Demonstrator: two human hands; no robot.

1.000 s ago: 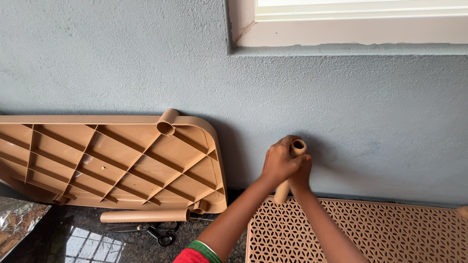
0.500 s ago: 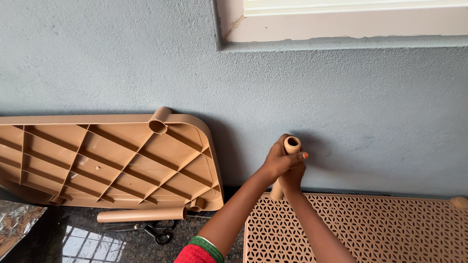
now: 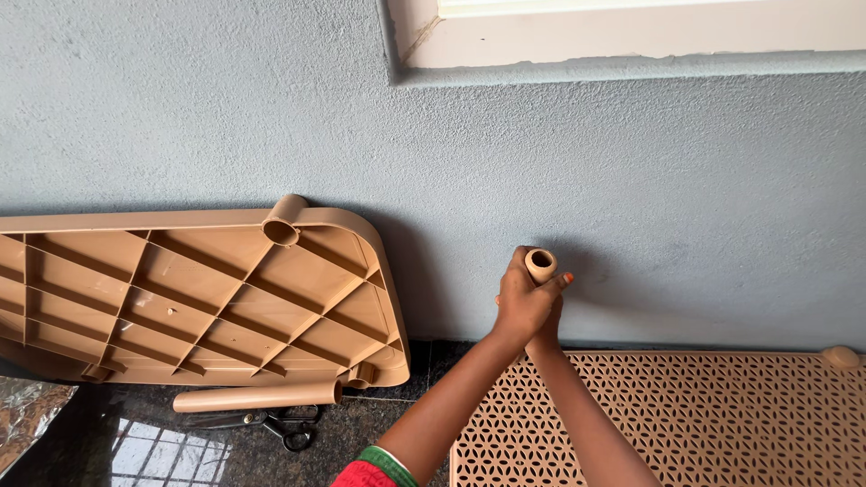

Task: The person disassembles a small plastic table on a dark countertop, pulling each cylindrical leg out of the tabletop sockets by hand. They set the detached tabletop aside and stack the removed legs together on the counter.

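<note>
Both hands (image 3: pixel 528 307) I see clamped together around the upright tan tube (image 3: pixel 540 265), its open top poking above my fingers (image 3: pixel 516 287), over the lattice panel (image 3: pixel 722 424).

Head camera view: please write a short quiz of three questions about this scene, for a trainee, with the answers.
1. True or false: both hands grip the upright tan tube at the corner of the lattice panel.
2. Multiple choice: the loose tube on the floor lies
A. on top of the lattice panel
B. in front of the ribbed panel that leans on the wall
C. on the window sill
3. Fill in: the black-handled tool on the dark floor beside the loose tube is a pair of ____.

Key: 1 true; 2 B; 3 scissors.
</note>
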